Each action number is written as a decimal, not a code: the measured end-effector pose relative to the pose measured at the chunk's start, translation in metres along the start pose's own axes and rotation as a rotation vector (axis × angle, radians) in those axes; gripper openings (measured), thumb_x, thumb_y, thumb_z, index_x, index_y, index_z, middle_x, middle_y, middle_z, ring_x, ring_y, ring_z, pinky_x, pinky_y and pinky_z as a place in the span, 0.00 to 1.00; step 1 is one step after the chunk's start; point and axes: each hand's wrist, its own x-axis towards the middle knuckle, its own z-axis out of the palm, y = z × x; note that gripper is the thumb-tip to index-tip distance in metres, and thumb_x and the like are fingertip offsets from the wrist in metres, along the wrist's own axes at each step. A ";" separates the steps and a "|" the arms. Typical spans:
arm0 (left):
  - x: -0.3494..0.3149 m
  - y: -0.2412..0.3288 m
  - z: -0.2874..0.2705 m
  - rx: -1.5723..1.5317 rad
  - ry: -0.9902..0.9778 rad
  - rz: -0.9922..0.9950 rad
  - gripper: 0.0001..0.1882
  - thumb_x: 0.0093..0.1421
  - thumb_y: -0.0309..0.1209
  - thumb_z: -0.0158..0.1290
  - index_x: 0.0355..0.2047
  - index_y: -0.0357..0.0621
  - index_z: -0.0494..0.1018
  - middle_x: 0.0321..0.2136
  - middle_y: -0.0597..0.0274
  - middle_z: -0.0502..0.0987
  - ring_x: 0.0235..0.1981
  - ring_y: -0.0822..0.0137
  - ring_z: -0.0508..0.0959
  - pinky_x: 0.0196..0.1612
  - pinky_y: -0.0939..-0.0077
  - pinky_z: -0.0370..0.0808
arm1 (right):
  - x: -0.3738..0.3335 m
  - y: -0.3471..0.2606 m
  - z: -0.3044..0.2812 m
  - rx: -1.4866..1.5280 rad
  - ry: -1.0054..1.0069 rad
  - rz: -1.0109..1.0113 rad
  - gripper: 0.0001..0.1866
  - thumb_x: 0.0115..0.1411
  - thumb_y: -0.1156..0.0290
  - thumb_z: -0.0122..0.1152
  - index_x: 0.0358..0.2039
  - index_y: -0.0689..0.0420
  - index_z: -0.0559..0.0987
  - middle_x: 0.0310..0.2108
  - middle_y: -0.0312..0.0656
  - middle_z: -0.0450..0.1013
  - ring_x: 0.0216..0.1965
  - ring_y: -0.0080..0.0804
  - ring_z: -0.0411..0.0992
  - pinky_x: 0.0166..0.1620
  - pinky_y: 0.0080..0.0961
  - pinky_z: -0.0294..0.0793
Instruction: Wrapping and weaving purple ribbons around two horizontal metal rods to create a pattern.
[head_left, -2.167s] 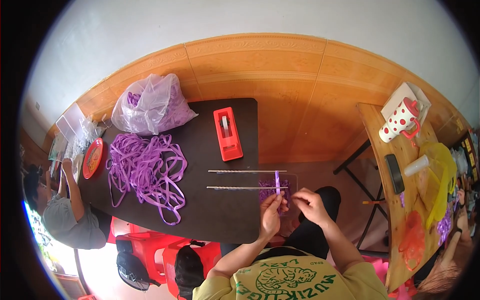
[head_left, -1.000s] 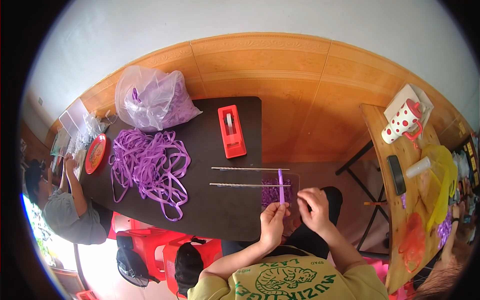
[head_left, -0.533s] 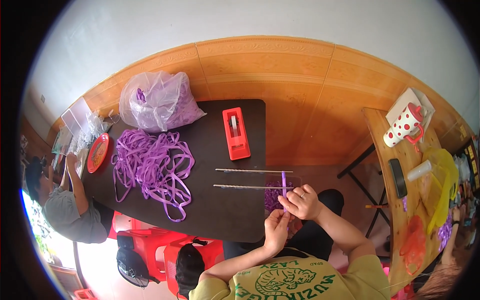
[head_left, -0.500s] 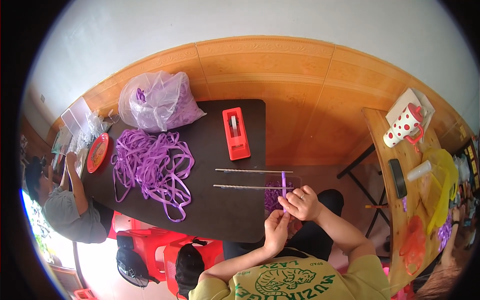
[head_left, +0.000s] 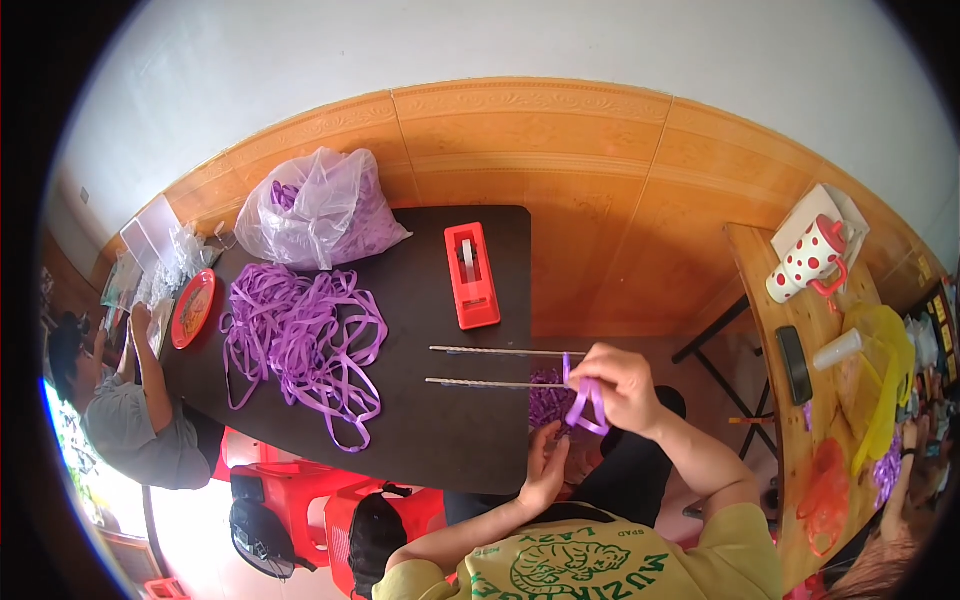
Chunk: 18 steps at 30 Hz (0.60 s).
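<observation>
Orange tiles sit behind our black table (head_left: pixel 420 300), and at its right edge our right hand (head_left: pixel 625 385) pinches a purple ribbon loop (head_left: pixel 585 405) (left hand (head_left: pixel 548 470) open, just below), which could slip loose.

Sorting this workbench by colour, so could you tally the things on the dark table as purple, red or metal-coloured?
Purple: 3 (loose ribbon pile, clear bag of ribbon, ribbon piece pinched in the right hand)
Red: 2 (tape dispenser, round plate)
Metal-coloured: 2 (thin rods)
Total: 7
</observation>
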 end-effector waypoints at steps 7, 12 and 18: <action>0.052 -0.013 0.018 -0.133 0.096 -0.123 0.11 0.63 0.29 0.50 0.44 0.40 0.74 0.35 0.66 0.76 0.35 0.78 0.71 0.40 0.85 0.67 | 0.049 0.049 -0.014 0.462 0.154 0.434 0.03 0.56 0.78 0.60 0.27 0.63 0.79 0.21 0.33 0.72 0.24 0.16 0.67 0.29 0.14 0.65; 0.087 -0.010 0.032 -0.286 0.130 -0.113 0.11 0.64 0.27 0.47 0.47 0.40 0.71 0.37 0.64 0.75 0.40 0.73 0.72 0.44 0.80 0.68 | 0.069 0.094 -0.018 0.664 0.200 0.673 0.04 0.55 0.75 0.63 0.25 0.60 0.78 0.18 0.32 0.69 0.18 0.17 0.63 0.23 0.15 0.60; 0.107 0.008 0.046 -0.349 0.212 0.057 0.14 0.64 0.25 0.46 0.50 0.40 0.69 0.40 0.65 0.73 0.39 0.74 0.72 0.43 0.80 0.68 | 0.063 0.142 -0.012 0.716 0.217 0.893 0.05 0.53 0.75 0.63 0.23 0.57 0.76 0.18 0.32 0.68 0.18 0.18 0.62 0.23 0.18 0.59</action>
